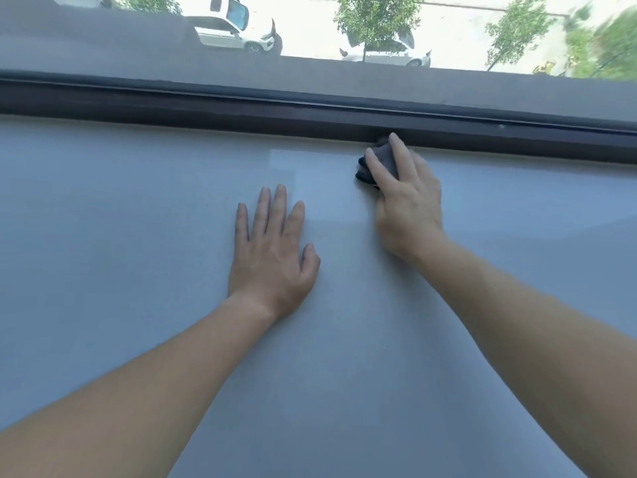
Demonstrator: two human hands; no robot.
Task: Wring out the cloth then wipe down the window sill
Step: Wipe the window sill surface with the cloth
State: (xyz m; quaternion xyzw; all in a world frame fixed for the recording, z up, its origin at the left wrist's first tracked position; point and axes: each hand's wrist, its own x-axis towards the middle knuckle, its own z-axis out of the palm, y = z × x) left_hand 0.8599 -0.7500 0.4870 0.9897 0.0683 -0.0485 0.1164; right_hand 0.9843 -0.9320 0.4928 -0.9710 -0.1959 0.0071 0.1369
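Note:
A wide, smooth grey-blue window sill fills most of the view. My right hand presses a small bunched dark grey cloth onto the sill at its far edge, right against the dark window frame. Most of the cloth is hidden under my fingers. My left hand lies flat on the sill, palm down with fingers spread, holding nothing, a little to the left of and nearer than the cloth.
The dark frame and its rail run along the whole far edge of the sill. Beyond the glass lie a grey ledge, parked white cars and trees far below.

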